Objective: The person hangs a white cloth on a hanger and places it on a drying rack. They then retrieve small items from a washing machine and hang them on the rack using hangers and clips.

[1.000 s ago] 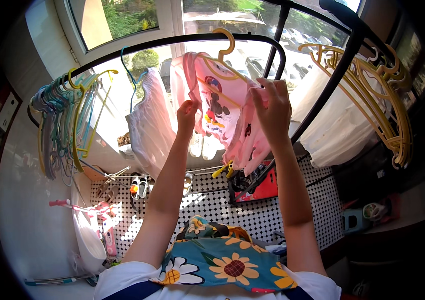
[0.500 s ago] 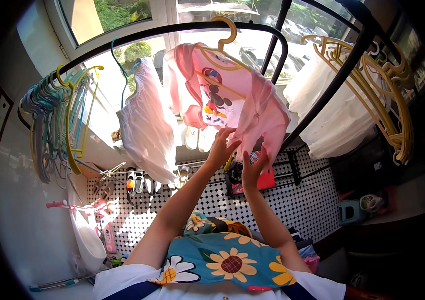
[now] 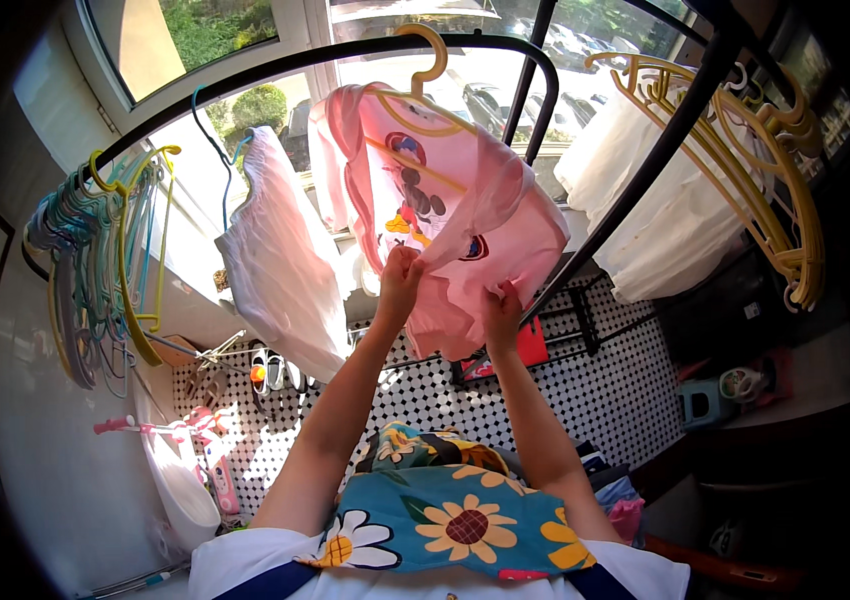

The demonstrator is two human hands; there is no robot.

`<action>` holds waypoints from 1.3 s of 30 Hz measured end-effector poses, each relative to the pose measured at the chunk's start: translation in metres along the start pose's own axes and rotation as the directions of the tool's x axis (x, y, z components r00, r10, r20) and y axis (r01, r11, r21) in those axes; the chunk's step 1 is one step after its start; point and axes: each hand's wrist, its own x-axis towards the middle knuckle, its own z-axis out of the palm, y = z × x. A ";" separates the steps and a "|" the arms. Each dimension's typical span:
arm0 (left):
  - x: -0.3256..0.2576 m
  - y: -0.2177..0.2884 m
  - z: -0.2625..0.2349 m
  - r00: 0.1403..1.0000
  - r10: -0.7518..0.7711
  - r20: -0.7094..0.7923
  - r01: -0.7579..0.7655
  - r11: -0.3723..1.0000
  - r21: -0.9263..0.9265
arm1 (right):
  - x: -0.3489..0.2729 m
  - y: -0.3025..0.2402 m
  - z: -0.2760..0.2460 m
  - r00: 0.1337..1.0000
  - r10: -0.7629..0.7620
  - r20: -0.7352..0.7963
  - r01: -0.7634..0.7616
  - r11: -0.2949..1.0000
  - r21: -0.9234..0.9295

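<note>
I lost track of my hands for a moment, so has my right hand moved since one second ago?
Yes: the right hand has moved down, farther below the black rail.

Cannot fully see the hands [image 3: 400, 288] among folds of the pink garment [image 3: 455, 290], nor, under the cloth, the right end of the yellow hanger [image 3: 437, 56]. Cannot follow the black rack [image 3: 722, 45] past the top edge, nor tell apart the small cars [image 3: 570, 48] outside.

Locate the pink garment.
In the head view, the pink garment hangs just above centre on a yellow hanger, right of a white garment, gripped by the left hand and right hand.
</note>
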 end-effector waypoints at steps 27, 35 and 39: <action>0.045 0.186 -0.145 0.967 0.130 -0.218 -0.121 0.991 0.053 | 0.035 -0.248 0.056 0.760 -0.417 0.499 0.374 0.908 0.190; 0.046 0.187 -0.109 0.986 0.139 -0.090 -0.138 0.990 0.013 | 0.023 -0.251 0.068 0.812 -0.472 0.343 0.480 0.875 0.069; 0.048 0.192 -0.100 0.986 0.165 -0.015 -0.161 0.973 0.166 | 0.022 -0.254 0.070 0.837 -0.431 0.337 0.457 0.890 0.001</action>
